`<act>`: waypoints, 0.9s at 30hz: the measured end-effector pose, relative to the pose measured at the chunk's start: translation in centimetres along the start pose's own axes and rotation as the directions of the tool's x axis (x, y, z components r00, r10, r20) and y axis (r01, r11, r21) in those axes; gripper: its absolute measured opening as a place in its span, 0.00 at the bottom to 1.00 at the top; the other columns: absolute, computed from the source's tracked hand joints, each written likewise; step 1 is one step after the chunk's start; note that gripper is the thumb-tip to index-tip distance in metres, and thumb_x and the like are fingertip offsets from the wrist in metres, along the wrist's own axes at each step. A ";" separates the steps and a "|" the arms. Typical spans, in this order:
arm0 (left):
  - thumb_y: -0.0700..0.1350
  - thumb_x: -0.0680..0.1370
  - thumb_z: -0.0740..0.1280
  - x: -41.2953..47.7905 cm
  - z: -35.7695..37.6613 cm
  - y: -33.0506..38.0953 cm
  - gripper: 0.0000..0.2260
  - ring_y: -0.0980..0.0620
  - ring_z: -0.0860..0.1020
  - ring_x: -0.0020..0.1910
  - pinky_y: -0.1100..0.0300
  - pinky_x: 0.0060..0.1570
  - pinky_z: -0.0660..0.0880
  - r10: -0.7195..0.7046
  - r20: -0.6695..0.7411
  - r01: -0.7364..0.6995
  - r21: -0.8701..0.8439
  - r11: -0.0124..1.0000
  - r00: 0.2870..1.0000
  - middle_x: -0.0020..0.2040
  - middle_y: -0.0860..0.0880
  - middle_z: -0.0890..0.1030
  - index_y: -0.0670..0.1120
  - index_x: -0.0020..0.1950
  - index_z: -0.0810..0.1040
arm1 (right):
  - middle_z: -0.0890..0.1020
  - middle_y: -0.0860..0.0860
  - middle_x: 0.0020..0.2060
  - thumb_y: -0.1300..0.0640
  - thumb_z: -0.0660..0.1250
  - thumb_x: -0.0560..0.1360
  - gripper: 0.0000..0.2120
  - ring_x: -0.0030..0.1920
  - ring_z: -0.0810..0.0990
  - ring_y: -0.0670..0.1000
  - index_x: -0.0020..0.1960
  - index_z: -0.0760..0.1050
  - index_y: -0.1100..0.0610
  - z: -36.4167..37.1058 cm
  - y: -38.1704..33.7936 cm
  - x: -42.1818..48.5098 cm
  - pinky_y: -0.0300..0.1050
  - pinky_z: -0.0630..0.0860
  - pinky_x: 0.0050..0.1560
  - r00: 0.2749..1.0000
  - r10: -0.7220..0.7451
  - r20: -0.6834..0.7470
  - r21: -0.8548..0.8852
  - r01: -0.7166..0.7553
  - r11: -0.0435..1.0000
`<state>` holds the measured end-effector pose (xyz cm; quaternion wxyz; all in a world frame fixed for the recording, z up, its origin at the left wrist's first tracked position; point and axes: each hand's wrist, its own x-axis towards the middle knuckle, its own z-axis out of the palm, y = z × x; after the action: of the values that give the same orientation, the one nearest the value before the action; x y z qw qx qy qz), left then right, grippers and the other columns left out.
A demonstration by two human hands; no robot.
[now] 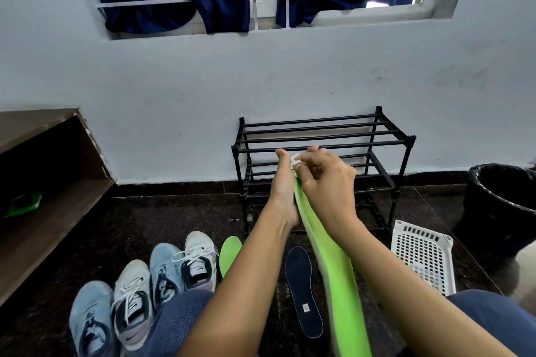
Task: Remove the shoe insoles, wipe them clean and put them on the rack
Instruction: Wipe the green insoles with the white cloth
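Standing far against the wall: rack [322,136], awaiting insoles. Green insole [333,269]: raised at centre, slanting toward the rack, backed by left grip [282,191], apparently as firm wiping support; finger closure hidden. Right grip [324,182]: pinched on white wipe [295,160], pressing the insole's far end.

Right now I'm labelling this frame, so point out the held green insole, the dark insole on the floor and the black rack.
held green insole [333,264], head view, mid-length of its green face.
dark insole [301,284], head view, middle of its top face.
black rack [410,140], head view, front right top corner.
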<state>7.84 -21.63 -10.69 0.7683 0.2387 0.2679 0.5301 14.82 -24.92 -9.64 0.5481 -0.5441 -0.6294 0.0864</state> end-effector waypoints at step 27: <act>0.67 0.79 0.45 -0.3 -0.6 0.4 0.32 0.50 0.78 0.37 0.58 0.43 0.76 0.039 0.028 -0.038 -0.019 0.999 0.999 0.38 0.48 0.78 0.44 0.43 0.76 | 0.81 0.51 0.36 0.62 0.71 0.70 0.05 0.34 0.77 0.41 0.45 0.83 0.55 -0.2 0.8 -0.2 0.28 0.70 0.38 0.979 0.113 0.168 0.081 -0.128 0.988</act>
<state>7.08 -21.78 -10.82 0.7639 0.2444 0.2474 0.5436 15.41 -24.88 -10.26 0.5128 -0.5469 -0.6332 0.1923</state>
